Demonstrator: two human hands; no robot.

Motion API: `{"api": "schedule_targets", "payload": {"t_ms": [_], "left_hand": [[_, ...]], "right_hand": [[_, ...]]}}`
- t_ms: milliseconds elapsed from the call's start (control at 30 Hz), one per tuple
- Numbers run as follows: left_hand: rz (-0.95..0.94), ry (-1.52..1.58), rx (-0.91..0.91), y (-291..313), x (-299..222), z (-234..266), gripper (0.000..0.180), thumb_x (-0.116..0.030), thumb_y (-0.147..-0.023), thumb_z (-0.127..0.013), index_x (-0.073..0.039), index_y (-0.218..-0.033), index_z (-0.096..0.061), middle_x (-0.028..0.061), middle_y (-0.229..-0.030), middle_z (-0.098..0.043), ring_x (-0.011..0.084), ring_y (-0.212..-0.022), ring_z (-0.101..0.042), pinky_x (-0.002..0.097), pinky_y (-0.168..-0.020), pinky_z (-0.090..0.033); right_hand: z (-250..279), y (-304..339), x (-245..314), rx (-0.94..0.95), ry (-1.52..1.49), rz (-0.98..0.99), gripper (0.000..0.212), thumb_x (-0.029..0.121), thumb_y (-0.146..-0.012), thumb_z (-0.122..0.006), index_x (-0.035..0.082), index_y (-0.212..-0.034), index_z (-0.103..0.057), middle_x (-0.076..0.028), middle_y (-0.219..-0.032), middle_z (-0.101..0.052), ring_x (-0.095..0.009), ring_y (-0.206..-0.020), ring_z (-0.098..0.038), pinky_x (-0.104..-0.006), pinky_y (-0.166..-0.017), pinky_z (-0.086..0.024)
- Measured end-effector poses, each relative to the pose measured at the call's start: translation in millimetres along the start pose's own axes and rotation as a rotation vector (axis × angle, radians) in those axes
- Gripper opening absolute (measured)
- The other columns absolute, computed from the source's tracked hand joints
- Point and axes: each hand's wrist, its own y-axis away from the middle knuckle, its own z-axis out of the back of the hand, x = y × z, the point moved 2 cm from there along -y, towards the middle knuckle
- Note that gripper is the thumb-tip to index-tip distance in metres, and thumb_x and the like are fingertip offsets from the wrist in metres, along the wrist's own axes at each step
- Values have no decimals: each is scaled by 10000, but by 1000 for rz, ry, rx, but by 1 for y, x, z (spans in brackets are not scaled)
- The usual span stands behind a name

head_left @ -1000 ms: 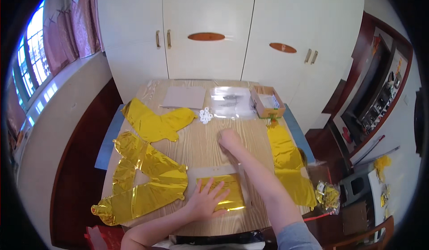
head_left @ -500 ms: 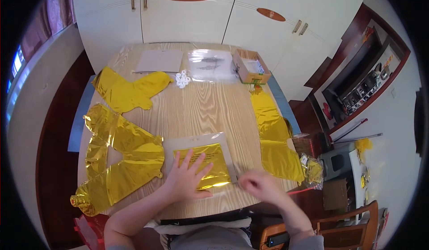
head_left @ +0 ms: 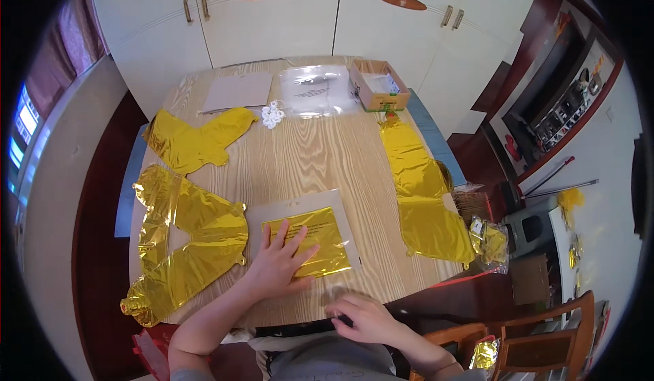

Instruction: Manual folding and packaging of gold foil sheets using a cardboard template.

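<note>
Near the front of the table lies a clear plastic bag (head_left: 335,197) with a flat gold foil balloon (head_left: 327,241), folded into a rectangle with dark print, and a pale card showing round its edges. My left hand (head_left: 276,262) rests on the balloon's left part, fingers spread. My right hand (head_left: 364,318) is at the table's front edge, apart from the bag, its fingers loosely curled; I see nothing in them. To the left lie a large unfolded gold foil balloon (head_left: 211,227) and, behind it, another gold balloon (head_left: 197,139). A long gold balloon (head_left: 426,200) lies along the right edge.
At the back are a pale grey board (head_left: 238,91), small white rings (head_left: 272,115), clear plastic sheets (head_left: 315,91) and an open cardboard box (head_left: 380,91). Right of the table hangs a packet of gold foil (head_left: 490,241). A wooden chair (head_left: 538,347) stands at the lower right.
My right hand has moved left and toward me, from beside the bag's lower right corner to the table's front edge. My left hand stays flat on the folded balloon. The view has shifted slightly.
</note>
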Motion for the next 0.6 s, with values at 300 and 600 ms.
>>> {"api": "schedule_targets", "payload": {"t_ms": [300, 600], "left_hand": [[-6, 7, -22, -1, -2, 2, 630, -454, -792, -684, -196, -1350, -547, 198, -1459, -409, 528, -1367, -268, 717, -1075, -137], [-6, -23, -30, 1, -2, -1, 548, -432, -849, -634, -203, -1340, -551, 180, -1458, -414, 497, -1374, -281, 699, -1085, -148]], "right_hand": [[1, -23, 1, -16, 158, -13, 303, 181, -809, -672, 48, -1069, -594, -121, -916, -577, -304, -827, -642, -393, -714, -537], [26, -15, -33, -135, 218, -147, 233, 179, -851, -673, 70, -1044, -602, -120, -916, -602, -329, -831, -633, -413, -711, -532]]}}
